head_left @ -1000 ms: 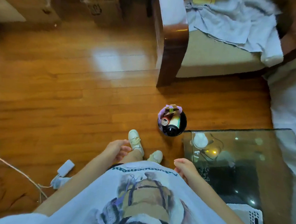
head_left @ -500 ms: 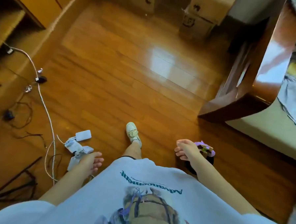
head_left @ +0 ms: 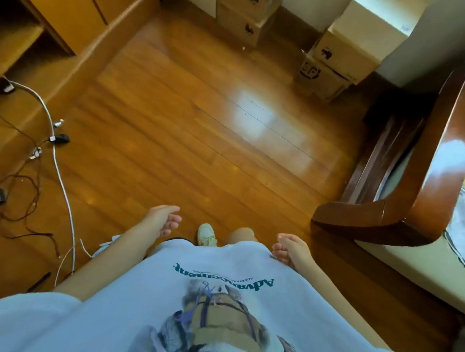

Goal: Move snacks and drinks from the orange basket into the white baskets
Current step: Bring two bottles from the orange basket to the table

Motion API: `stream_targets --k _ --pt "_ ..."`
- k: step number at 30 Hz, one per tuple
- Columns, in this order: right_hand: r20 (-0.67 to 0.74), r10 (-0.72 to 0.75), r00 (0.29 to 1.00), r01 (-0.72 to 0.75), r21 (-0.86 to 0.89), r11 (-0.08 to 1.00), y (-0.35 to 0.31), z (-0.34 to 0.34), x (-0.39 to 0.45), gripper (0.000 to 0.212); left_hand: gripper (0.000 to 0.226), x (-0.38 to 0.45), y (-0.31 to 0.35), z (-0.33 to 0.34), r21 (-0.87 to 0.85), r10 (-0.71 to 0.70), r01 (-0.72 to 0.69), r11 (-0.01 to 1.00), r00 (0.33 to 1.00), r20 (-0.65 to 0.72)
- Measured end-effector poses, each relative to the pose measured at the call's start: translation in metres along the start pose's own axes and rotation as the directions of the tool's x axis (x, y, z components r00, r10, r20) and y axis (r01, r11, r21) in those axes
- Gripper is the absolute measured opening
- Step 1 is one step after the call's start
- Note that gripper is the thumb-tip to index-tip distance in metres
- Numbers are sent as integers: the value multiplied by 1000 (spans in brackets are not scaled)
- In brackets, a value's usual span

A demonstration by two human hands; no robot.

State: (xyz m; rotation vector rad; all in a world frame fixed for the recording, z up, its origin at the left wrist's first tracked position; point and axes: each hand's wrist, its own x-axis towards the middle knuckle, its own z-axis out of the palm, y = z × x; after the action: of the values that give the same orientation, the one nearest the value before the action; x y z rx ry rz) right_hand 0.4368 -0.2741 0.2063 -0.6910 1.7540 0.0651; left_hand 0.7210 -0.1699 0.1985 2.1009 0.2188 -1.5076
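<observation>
Head view: the left hand (head_left: 162, 220) hangs in front of the white shirt (head_left: 219, 304), fingers loosely spread, palm inward, holding nothing. The right hand (head_left: 289, 248) hangs at the shirt's right edge, fingers loosely curled, also holding nothing. One white shoe (head_left: 207, 235) stands on the wood floor (head_left: 201, 125) between the hands. Cables (head_left: 61, 183) trail across the floor at left. Cardboard boxes (head_left: 331, 60) stand at top. A sofa arm (head_left: 402, 211) fills the right (dark polished wood). Neither the orange basket nor the white baskets are in view

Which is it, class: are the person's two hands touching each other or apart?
Apart. The head view shows the left hand and right hand both empty, with a shoe, a knee and bare floor between them.
</observation>
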Motion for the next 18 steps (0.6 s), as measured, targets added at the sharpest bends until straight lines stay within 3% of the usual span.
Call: stream_targets --k 5,9,16,18 --pt "-38 57 998 -58 -16 998 -39 14 23 6 14 23 57 15 87 17 -24 996 997 77" --pt "-43 87 995 -89 -45 995 -94 31 48 10 13 45 97 9 81 35 -38 996 998 43" --pt "10 36 999 -33 -211 977 -256 84 92 7 27 82 179 -48 -162 -5 -11 987 995 -100" --pt "49 -38 998 50 -267 962 -311 105 96 5 29 85 201 -67 -238 -43 12 971 991 -129"
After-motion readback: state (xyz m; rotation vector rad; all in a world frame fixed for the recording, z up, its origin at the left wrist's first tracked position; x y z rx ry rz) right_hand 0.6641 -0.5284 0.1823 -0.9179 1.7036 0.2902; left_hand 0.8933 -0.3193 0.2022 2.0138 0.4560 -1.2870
